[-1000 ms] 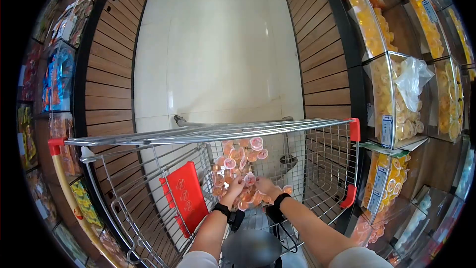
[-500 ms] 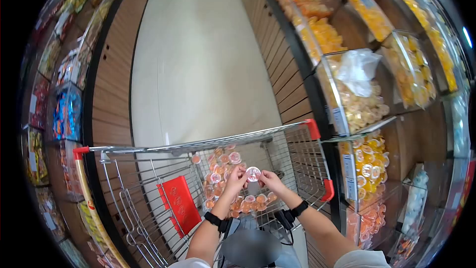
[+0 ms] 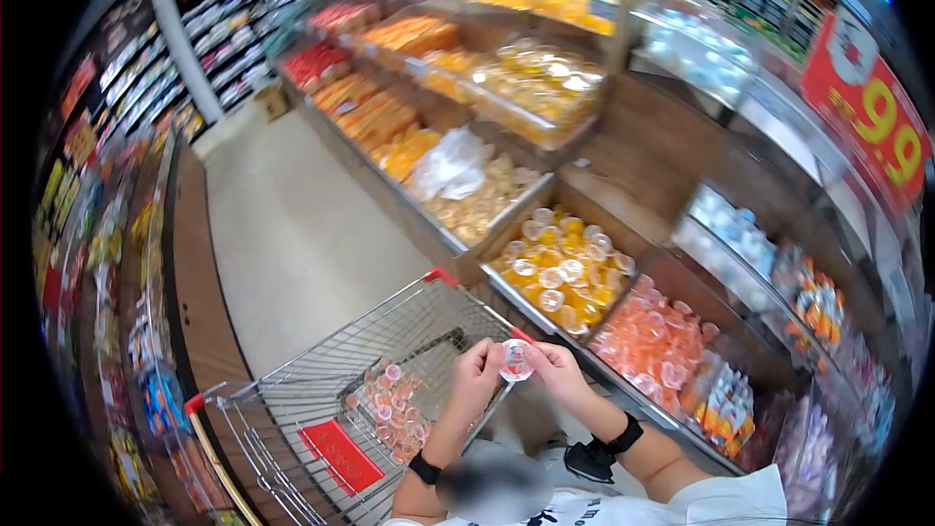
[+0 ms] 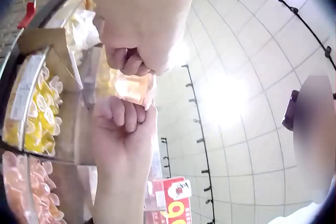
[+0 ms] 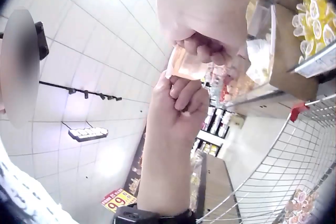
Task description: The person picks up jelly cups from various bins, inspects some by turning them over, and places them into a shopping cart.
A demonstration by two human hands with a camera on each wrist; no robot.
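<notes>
Both hands pinch one small jelly cup (image 3: 516, 360) between them, its printed lid turned up toward the head camera. My left hand (image 3: 474, 380) grips its left edge and my right hand (image 3: 559, 380) its right edge. From the left wrist view the clear cup (image 4: 134, 88) looks pale orange, with curled fingers at both ends. The right wrist view shows the cup (image 5: 187, 66) between the two hands too. In the head view the hands are over the right side of a shopping cart (image 3: 321, 370). Several similar jelly cups (image 3: 390, 414) lie loose in the cart.
A bin of yellow jelly cups (image 3: 560, 273) stands ahead to the right, with a bin of pink-orange ones (image 3: 654, 341) beside it. A white plastic bag (image 3: 453, 164) rests on a farther bin. The cart has a red panel (image 3: 341, 458). A red price sign (image 3: 867, 107) hangs at right.
The hands have risen out of the cart with the jelly cup and moved toward the bins. The head view has swung right and up, bringing more of the bins into sight.
</notes>
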